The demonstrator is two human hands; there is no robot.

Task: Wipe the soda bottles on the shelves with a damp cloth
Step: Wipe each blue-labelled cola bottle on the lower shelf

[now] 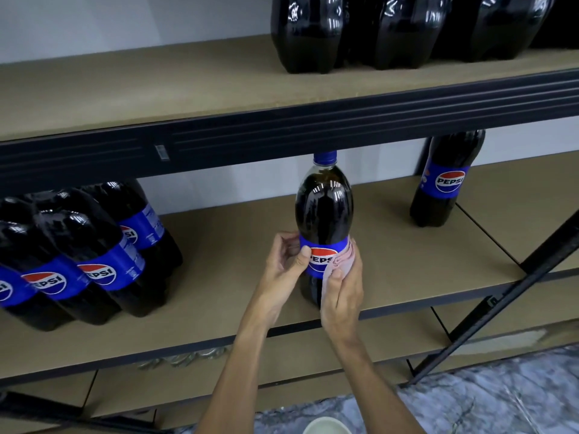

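A dark soda bottle [324, 211] with a blue cap and blue label stands upright at the front of the middle shelf [244, 245]. My left hand [283, 270] grips its left side at the label, thumb across the front. My right hand [343, 292] holds a pink cloth [343, 256] against the label's right side, fingers wrapped round the bottle. The bottle's lower part is hidden behind my hands.
Several shrink-wrapped soda bottles [84, 255] stand at the shelf's left. A single bottle [445, 180] stands at the back right. Three large bottles [401, 29] sit on the upper shelf [156, 86]. A black diagonal brace [501, 302] crosses the right. A white bowl rim [327, 426] shows on the marbled floor.
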